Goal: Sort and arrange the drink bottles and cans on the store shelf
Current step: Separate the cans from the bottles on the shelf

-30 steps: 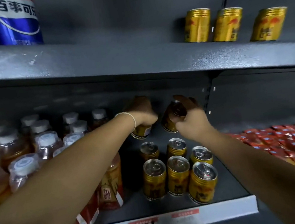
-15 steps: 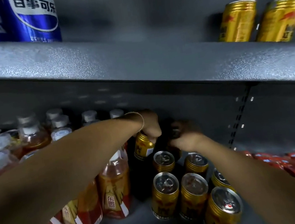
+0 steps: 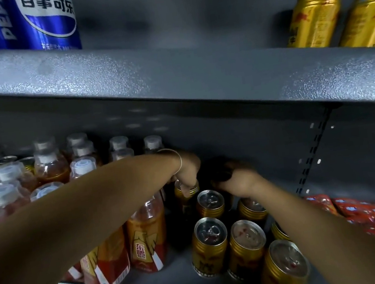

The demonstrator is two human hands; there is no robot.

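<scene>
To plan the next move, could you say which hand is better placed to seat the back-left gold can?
Left: the left hand grips that can; the right hand is farther right, in shadow.

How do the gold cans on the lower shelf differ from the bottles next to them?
The gold cans are opaque metal with silver pull-tab tops; the bottles are clear plastic with white caps, showing amber drink. The bottles look taller than the cans. Both stand upright in rows on the lower shelf.

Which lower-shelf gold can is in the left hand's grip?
The rearmost can of the left column; the left hand covers its top, while the nearer cans show their lids.
</scene>
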